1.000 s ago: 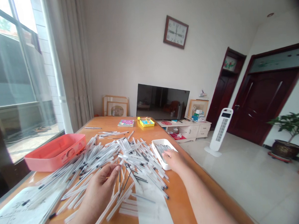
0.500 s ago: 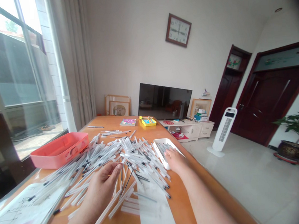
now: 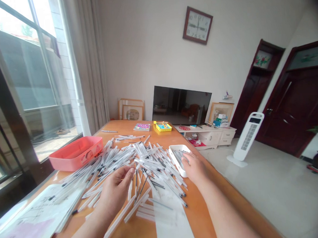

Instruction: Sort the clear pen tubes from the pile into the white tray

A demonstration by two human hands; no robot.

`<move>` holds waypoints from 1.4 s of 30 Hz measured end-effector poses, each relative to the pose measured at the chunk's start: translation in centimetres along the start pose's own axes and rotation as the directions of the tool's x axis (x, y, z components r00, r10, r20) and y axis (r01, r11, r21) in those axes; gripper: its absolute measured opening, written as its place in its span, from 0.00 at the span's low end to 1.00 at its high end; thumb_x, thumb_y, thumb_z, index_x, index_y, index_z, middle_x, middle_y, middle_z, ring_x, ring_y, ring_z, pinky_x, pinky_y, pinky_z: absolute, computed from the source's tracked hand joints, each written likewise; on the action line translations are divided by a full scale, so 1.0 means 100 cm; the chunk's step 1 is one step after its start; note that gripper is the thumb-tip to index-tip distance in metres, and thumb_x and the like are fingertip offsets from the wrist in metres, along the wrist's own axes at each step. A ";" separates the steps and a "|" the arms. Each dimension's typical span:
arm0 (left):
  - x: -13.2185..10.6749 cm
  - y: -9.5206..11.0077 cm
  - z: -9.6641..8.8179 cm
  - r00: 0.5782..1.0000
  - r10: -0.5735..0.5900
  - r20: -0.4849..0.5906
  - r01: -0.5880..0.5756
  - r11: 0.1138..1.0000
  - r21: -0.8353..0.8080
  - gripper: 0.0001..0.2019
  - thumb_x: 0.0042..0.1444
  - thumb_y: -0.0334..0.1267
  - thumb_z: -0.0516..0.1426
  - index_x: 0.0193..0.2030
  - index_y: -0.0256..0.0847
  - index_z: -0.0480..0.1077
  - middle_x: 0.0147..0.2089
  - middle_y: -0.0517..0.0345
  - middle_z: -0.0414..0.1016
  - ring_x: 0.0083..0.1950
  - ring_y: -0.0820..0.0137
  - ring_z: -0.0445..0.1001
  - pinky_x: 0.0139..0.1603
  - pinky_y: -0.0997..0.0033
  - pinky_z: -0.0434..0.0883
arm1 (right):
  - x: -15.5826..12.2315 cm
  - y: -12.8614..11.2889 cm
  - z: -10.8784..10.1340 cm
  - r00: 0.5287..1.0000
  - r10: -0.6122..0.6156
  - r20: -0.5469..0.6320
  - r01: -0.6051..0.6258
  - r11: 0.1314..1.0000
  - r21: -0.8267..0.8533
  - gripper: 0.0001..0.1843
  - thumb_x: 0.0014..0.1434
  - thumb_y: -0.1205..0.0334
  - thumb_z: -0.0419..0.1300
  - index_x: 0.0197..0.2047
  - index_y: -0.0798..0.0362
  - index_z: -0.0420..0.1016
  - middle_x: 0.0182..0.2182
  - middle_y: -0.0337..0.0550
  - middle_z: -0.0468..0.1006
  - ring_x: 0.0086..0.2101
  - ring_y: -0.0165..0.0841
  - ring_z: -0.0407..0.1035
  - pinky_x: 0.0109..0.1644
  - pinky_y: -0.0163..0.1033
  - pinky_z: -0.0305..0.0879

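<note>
My left hand [image 3: 117, 184] is above the heap of clear pen barrels [image 3: 147, 159], thumb and fingertips pinched together. Whatever is between those fingertips is too small to make out. At the right side of the heap, my right hand [image 3: 194, 166] reaches over the edge of a white tray [image 3: 183, 174]. Its fingers are bent down towards thin grey pen pieces [image 3: 179, 155] lying in the tray, and what they grip is hidden. Dark thin refills [image 3: 144, 187] lie among the barrels just right of my left hand.
A pink bin [image 3: 72, 156] stands left of the heap. A paper-covered board [image 3: 38, 216] lies at front left, and a white sheet [image 3: 172, 218] at front centre. Further back are a booklet [image 3: 141, 127] and a yellow box [image 3: 163, 127]. The table's right edge runs beside my right arm.
My view has turned a little left, so everything appears shifted right. My right hand has drawn back slightly over the tray, its fingers more bent. My left hand keeps its pinch.
</note>
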State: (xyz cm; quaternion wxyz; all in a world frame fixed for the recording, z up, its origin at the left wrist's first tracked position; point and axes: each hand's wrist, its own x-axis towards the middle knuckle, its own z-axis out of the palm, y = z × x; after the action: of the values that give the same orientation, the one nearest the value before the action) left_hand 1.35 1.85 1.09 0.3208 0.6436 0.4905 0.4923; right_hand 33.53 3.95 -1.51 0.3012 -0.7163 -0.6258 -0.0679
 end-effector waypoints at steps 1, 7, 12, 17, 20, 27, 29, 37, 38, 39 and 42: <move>0.000 0.002 0.000 1.000 -0.004 -0.008 0.004 1.000 -0.005 0.19 0.57 0.55 0.57 0.36 0.40 0.77 0.33 0.56 0.79 0.37 0.64 0.74 0.40 0.70 0.69 | -0.001 -0.004 -0.002 0.999 -0.017 -0.046 0.019 0.999 0.032 0.22 0.65 0.58 0.48 0.55 0.52 0.76 0.57 0.49 0.75 0.59 0.41 0.64 0.61 0.41 0.57; -0.001 0.004 -0.002 1.000 -0.014 -0.016 0.014 1.000 -0.011 0.19 0.57 0.55 0.57 0.36 0.40 0.77 0.33 0.56 0.79 0.37 0.63 0.75 0.39 0.69 0.69 | -0.011 -0.048 -0.023 0.993 -0.108 -0.051 0.114 0.983 0.144 0.14 0.63 0.60 0.50 0.39 0.49 0.78 0.37 0.43 0.80 0.38 0.36 0.71 0.40 0.35 0.60; 0.000 0.001 -0.004 0.999 -0.033 -0.034 0.033 0.999 -0.015 0.20 0.56 0.55 0.57 0.38 0.40 0.77 0.34 0.56 0.80 0.38 0.63 0.76 0.41 0.68 0.69 | -0.012 -0.083 -0.033 0.961 -0.111 0.252 0.081 0.988 0.128 0.10 0.57 0.65 0.54 0.31 0.49 0.77 0.28 0.42 0.78 0.30 0.34 0.69 0.30 0.35 0.51; 0.002 -0.003 -0.005 0.996 -0.076 -0.043 0.076 0.997 -0.008 0.20 0.56 0.55 0.57 0.39 0.39 0.76 0.36 0.53 0.81 0.40 0.61 0.76 0.44 0.66 0.68 | -0.012 -0.095 -0.028 0.928 -0.043 0.370 0.013 0.996 0.083 0.09 0.54 0.67 0.56 0.29 0.50 0.78 0.28 0.43 0.78 0.28 0.33 0.67 0.29 0.36 0.48; 0.004 -0.008 -0.004 0.995 -0.091 -0.047 0.090 0.996 -0.027 0.19 0.56 0.53 0.57 0.39 0.38 0.76 0.37 0.52 0.81 0.40 0.61 0.76 0.43 0.66 0.68 | -0.016 -0.098 -0.018 0.912 -0.075 0.404 0.016 0.989 0.148 0.09 0.54 0.66 0.56 0.30 0.50 0.78 0.28 0.42 0.78 0.29 0.33 0.68 0.30 0.35 0.50; 0.007 -0.024 -0.001 0.995 -0.094 -0.031 0.094 0.996 -0.009 0.13 0.54 0.44 0.57 0.41 0.38 0.76 0.36 0.52 0.80 0.38 0.63 0.75 0.41 0.66 0.67 | -0.032 -0.118 0.007 0.874 -0.070 0.482 0.023 0.994 0.104 0.08 0.55 0.65 0.58 0.34 0.50 0.79 0.31 0.42 0.80 0.33 0.34 0.70 0.32 0.34 0.53; 0.007 -0.027 -0.001 0.994 -0.107 -0.020 0.107 0.994 0.008 0.12 0.54 0.41 0.56 0.41 0.38 0.76 0.37 0.52 0.80 0.38 0.63 0.75 0.41 0.65 0.67 | -0.038 -0.125 0.011 0.884 -0.124 0.450 0.081 0.990 0.113 0.11 0.56 0.65 0.57 0.39 0.47 0.80 0.35 0.41 0.81 0.36 0.36 0.72 0.34 0.35 0.54; 0.008 -0.027 -0.001 0.997 -0.071 -0.024 0.072 0.997 0.032 0.11 0.54 0.41 0.56 0.39 0.38 0.76 0.36 0.52 0.80 0.39 0.62 0.76 0.43 0.65 0.67 | -0.046 -0.142 0.021 0.839 -0.358 0.411 0.335 0.933 0.129 0.18 0.60 0.66 0.52 0.44 0.40 0.80 0.40 0.42 0.80 0.40 0.37 0.73 0.41 0.37 0.58; 0.008 -0.026 -0.001 0.997 -0.069 -0.031 0.070 0.997 0.034 0.12 0.54 0.41 0.56 0.39 0.38 0.76 0.37 0.52 0.80 0.39 0.62 0.76 0.43 0.65 0.67 | -0.046 -0.142 0.023 0.838 -0.360 0.410 0.339 0.932 0.126 0.18 0.60 0.67 0.52 0.44 0.41 0.80 0.40 0.42 0.80 0.40 0.37 0.73 0.41 0.37 0.58; 0.008 -0.025 -0.002 0.997 -0.070 -0.036 0.071 0.997 0.035 0.12 0.54 0.42 0.56 0.39 0.38 0.76 0.37 0.52 0.80 0.40 0.62 0.76 0.43 0.65 0.67 | -0.045 -0.142 0.025 0.837 -0.364 0.407 0.343 0.931 0.127 0.18 0.60 0.67 0.53 0.44 0.41 0.81 0.40 0.42 0.80 0.39 0.36 0.73 0.41 0.36 0.58; 0.008 -0.022 -0.003 0.994 -0.095 -0.046 0.096 0.995 0.025 0.13 0.54 0.42 0.56 0.40 0.37 0.76 0.36 0.52 0.80 0.39 0.63 0.76 0.42 0.65 0.67 | -0.044 -0.140 0.029 0.838 -0.386 0.386 0.359 0.922 0.142 0.18 0.60 0.68 0.53 0.44 0.42 0.81 0.40 0.41 0.79 0.39 0.35 0.72 0.41 0.36 0.58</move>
State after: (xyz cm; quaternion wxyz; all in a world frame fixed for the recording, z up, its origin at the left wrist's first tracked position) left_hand 0.36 3.23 -0.51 0.3243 0.6124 0.5343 0.4840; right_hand 18.73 2.13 -1.09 0.1680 -0.5691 -0.8037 0.0452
